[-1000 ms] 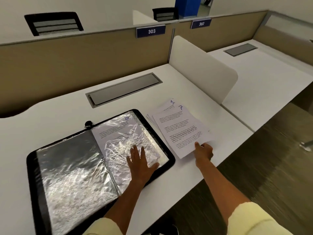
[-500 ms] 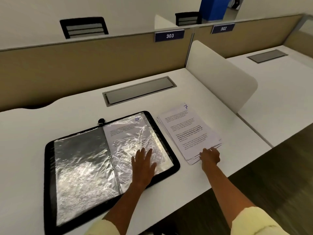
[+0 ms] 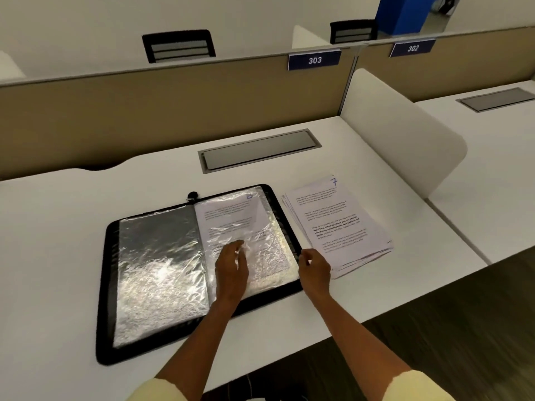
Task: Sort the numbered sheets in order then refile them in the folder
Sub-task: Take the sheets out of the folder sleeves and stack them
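The folder (image 3: 107, 285) lies open on the white desk (image 3: 58, 227), its black zip edge framing two spreads of crinkled clear sleeves. The left sleeve (image 3: 159, 264) shows only grey backing. The right sleeve (image 3: 269, 227) holds a printed sheet (image 3: 228, 215) with a blue handwritten mark at its top corner, too small to read for sure.

Just right of the folder, apart from its edge, sits the stack (image 3: 341, 227) of loose sheets, slightly fanned; the top one bears a blue 7 at its upper right corner.

The left hand (image 3: 231, 267) rests on the right sleeve, its fingers bent and gathered on the plastic; whether they pinch it or merely press on it cannot be told. The right hand (image 3: 314, 267) is at the folder's right edge, between folder and stack, fingers loosely curled; no grip on anything shows. Both arms come out of pale yellow sleeves.

Behind the folder a grey cable hatch (image 3: 257, 150) is set into the desk. A tan partition (image 3: 144, 120) with a blue plate (image 3: 314, 60) reading 303 stands at the back, and a white divider (image 3: 399, 134) closes the right side.
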`<state>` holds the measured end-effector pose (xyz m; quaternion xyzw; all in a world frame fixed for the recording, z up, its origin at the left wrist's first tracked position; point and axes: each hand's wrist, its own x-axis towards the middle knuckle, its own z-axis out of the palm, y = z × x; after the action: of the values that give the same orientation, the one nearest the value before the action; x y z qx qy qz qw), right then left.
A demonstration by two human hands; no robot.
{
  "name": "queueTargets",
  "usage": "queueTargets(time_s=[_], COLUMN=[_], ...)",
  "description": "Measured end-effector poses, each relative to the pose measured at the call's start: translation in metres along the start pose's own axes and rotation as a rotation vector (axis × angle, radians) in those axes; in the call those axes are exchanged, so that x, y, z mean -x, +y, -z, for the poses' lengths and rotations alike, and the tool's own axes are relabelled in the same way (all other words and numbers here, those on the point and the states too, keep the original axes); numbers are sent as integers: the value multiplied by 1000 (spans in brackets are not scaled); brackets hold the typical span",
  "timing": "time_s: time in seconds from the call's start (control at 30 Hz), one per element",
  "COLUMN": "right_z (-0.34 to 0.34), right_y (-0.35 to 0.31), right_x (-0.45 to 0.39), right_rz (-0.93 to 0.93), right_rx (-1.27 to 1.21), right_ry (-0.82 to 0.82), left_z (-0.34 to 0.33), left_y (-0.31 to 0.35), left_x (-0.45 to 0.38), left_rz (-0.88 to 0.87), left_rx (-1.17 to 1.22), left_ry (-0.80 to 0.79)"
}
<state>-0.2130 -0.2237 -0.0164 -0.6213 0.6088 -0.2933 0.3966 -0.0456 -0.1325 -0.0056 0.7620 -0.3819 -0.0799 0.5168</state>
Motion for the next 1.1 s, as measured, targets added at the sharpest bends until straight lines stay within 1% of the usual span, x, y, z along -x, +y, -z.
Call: queueTargets(time_s=[0.1, 0.17, 0.3, 0.4, 0.47, 0.53, 0.63, 0.7, 0.77, 0.8, 0.87, 0.9, 0.97, 1.03, 1.1], right_z=[-11, -16, -27, -31, -32, -36, -51, -60, -64, -64, -63, -62, -59, -55, -51], right_y=[3, 6, 9, 3, -2, -7, -18, -29, -39, -44, -57, -61, -63, -58, -46], right_x=[8, 11, 16, 19, 20, 23, 33, 38, 41, 43, 45, 43, 38, 31, 25], right_rz=[38, 56, 116, 96, 111, 191, 324, 327, 243, 150, -127, -254, -431, -502, -462], right_rx=[113, 169, 257, 322, 434, 494, 365, 272, 121, -16, -333, -465, -680, -729, -586], right_ry=[-118, -142, -121, -112, -124, -127, -81, -77, -151, -205, -324, -356, -384, -371, -324], left_z=[22, 37, 67, 88, 98, 103, 101, 92, 82, 75, 63, 57, 45, 33, 21], left_y=[1, -3, -5, -14, -23, -27, -24, -19, -13, -10, -3, 0, 7, 8, 2], left_x=[1, 3, 5, 5, 8, 14, 23, 25, 26, 27, 29, 31, 35, 40, 46], left_rz=[32, 83, 301, 471, 547, 578, 615, 633, 598, 562, 462, 397, 213, 25, -25], left_rx=[39, 69, 260, 388, 460, 510, 558, 550, 487, 431, 294, 216, 80, -20, -131], left_ry=[101, 174, 384, 557, 597, 538, 323, 165, 11, -68, -226, -301, -397, -450, -514])
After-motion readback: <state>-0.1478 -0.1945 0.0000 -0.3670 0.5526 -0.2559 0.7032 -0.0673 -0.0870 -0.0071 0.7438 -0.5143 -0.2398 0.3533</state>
